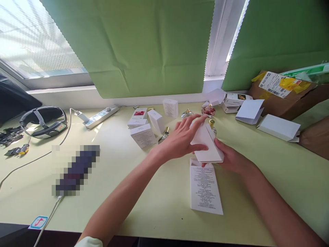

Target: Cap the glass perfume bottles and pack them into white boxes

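A folded white cardboard piece (208, 142), perhaps a box insert, is held above the table between my hands. My left hand (183, 135) lies over its left side, thumb across the front face and fingers reaching to the upper edge. From the right, my right hand (232, 156) grips its lower side, with some fingers hidden underneath. Just below, a white box covered in printed text (205, 188) lies with its upper end open. Behind my hands stand a round glass bottle with red contents (208, 111), a clear bottle (187, 113) and a gold-capped bottle (211, 123), partly hidden.
Several small printed boxes (143, 136) stand left of my hands, near another gold-capped bottle (163, 136). White cartons (279, 127) and a brown cardboard box (259, 91) occupy the right. A power strip (101, 117), headset (45, 121) and blurred dark phone-like object (77, 169) lie left, with cables.
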{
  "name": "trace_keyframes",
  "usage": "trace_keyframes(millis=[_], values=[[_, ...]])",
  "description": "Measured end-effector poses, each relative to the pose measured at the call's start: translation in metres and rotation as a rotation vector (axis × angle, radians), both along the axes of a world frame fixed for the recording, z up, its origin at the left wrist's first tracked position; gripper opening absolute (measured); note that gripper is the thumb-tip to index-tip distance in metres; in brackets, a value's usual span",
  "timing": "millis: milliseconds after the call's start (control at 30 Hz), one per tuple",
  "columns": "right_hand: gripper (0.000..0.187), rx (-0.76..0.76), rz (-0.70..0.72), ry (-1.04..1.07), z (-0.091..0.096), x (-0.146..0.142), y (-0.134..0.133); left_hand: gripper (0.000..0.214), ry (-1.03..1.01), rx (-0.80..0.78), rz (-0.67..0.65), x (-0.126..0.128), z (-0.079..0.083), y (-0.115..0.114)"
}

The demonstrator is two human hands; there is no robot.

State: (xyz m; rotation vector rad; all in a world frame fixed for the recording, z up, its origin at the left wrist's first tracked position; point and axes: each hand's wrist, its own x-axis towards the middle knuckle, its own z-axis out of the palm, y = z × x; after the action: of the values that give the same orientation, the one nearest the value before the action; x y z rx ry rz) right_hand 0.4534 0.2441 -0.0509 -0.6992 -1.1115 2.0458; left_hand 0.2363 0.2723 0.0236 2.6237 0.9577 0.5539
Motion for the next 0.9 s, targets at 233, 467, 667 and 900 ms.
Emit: trace_keyframes(millis=[233, 467, 667, 900], values=[[0.04, 0.032, -0.078, 0.025, -0.0026, -0.0019, 0.0022, 0.08, -0.006, -0.009, -0.053, 0.0023, -0.002, -0.0012], [0.04, 0.007, -0.125, 0.019, -0.0015, -0.0036, 0.0037, 0.078, -0.022, -0.009, -0.056, 0.0017, 0.0013, -0.0021], [0.037, 0.05, -0.118, -0.019, -0.0038, -0.0053, 0.0034, 0.077, 0.012, 0.016, -0.046, 0.0059, -0.0025, -0.0025], [0.037, 0.03, -0.186, 0.021, -0.0002, -0.0064, 0.0027, 0.081, -0.023, 0.086, -0.058, 0.0074, -0.0071, -0.0028]])
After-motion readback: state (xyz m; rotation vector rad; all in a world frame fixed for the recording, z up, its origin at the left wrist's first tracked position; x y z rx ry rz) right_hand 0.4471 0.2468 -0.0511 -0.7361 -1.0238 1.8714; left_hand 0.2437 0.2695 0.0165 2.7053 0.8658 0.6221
